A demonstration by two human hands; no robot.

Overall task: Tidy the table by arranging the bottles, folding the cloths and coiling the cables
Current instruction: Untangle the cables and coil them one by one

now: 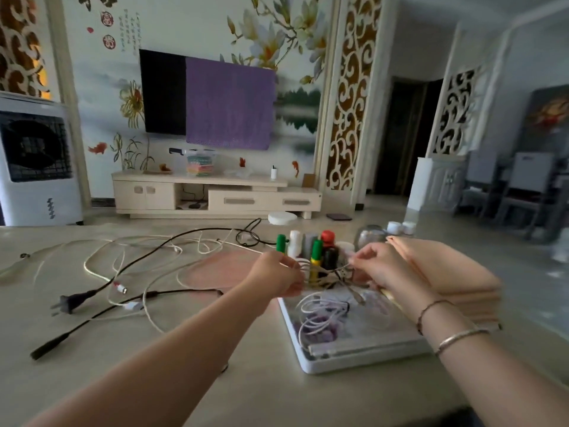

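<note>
Pale thin cable (320, 272) looped between hands above far end of white rectangular tray (354, 359): left hand (278, 277) curls round loops, right hand (377, 266) pinches free end, likely for binding coil. Folded peach cloths (455, 272) stacked at table's right edge.

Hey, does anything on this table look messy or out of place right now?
Yes. White cables and a black power cord sprawl tangled and uncoiled across the table's left half. The bottles stand grouped and the pink cloths lie stacked.

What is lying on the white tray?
On the white tray lies a coiled white cable. Both hands cover its far end, hiding anything there.
</note>
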